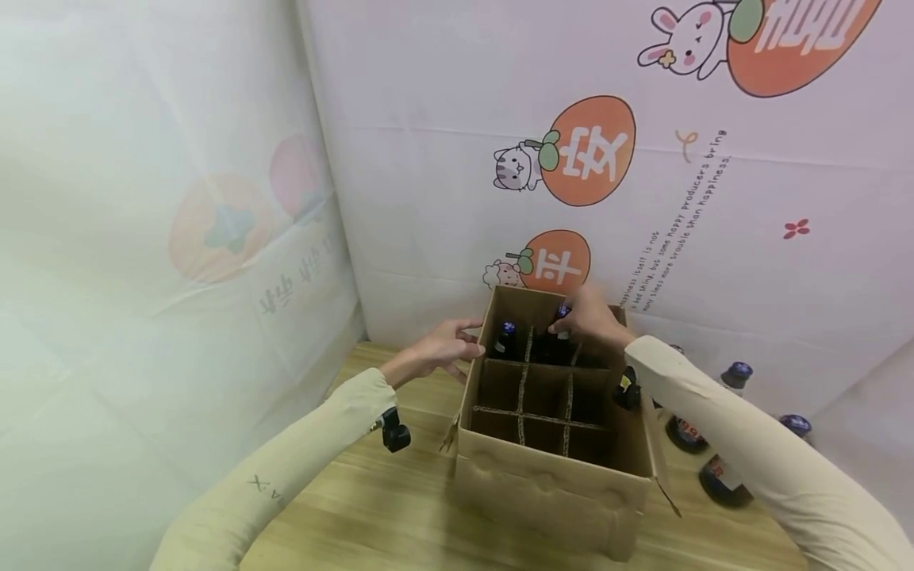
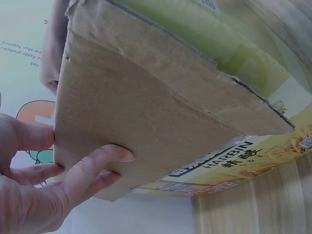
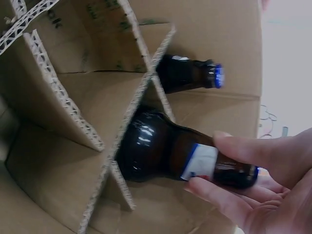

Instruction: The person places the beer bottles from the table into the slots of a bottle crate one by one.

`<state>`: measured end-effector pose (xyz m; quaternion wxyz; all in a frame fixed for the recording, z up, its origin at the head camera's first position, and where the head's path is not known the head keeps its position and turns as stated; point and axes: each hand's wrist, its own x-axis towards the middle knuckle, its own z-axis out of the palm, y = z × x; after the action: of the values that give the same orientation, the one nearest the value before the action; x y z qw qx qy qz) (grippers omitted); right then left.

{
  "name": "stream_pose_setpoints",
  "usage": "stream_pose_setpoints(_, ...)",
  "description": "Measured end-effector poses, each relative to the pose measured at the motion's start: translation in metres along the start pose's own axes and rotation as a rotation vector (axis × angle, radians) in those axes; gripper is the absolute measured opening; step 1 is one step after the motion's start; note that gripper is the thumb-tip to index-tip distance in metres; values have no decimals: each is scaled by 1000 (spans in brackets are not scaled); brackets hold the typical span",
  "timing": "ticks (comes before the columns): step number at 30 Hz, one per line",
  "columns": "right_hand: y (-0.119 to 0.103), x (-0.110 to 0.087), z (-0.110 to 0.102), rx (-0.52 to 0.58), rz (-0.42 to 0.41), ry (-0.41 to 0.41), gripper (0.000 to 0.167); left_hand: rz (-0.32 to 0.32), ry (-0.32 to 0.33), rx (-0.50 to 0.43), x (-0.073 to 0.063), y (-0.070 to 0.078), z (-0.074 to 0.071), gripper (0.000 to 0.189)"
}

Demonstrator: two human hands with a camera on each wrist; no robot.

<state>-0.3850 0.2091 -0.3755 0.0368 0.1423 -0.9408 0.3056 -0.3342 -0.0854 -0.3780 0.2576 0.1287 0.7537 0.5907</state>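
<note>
The step in hand appears to be passing a bottle (image 3: 146, 144) through the grid of cardboard dividers (image 1: 544, 419) in an open carton (image 1: 550, 500); whether it is going in or coming out, these views cannot settle. The right hand (image 1: 593, 317) grips that bottle by the neck, thumb on one side and fingers on the other, in the middle cell of the far row. Its base is hidden, so I can't tell if it touches the bottom. The left hand (image 1: 448, 346) holds nothing, its fingers extended against the carton's left side and flap (image 2: 122, 97), probably steadying it. The next move seems to call for keeping the bottle in line with its cell and the carton still.

A second bottle (image 1: 508, 337) stands in the far left cell, just beside. At least two more bottles (image 1: 723, 480) stand on the surface (image 1: 400, 507) to the right, partly hidden by the right sleeve (image 1: 703, 412). The divider edges crowd the held bottle and could catch it
</note>
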Motion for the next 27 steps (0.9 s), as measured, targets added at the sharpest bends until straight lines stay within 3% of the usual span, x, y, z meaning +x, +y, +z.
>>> stream_pose_setpoints(2,5,0,6,-17,14,-59,30,1,0,-1,0,-1,1,72)
stream_pose_setpoints(6,10,0,15,-54,82,-214,60,6,-1,1,-1,-3,3,72)
stream_pose_setpoints(8,10,1,15,-56,94,-256,62,8,1,3,-1,-3,5,72)
stream_pose_setpoints(10,8,3,12,-49,94,-275,57,10,3,-2,-1,-3,6,72)
stream_pose_setpoints(13,6,4,10,-44,103,-317,20,15,1,-2,-1,-3,6,72)
stream_pose_setpoints(14,5,5,10,-51,104,-337,19,15,1,-1,-2,-3,6,72)
stream_pose_setpoints(17,3,8,10,-80,74,-392,39,17,6,6,-3,-3,4,71)
stream_pose_setpoints(21,-2,16,12,-134,47,-414,19,19,23,7,-4,-3,2,71)
stream_pose_setpoints(27,0,20,13,-152,86,-430,26,7,23,-6,-1,-3,2,71)
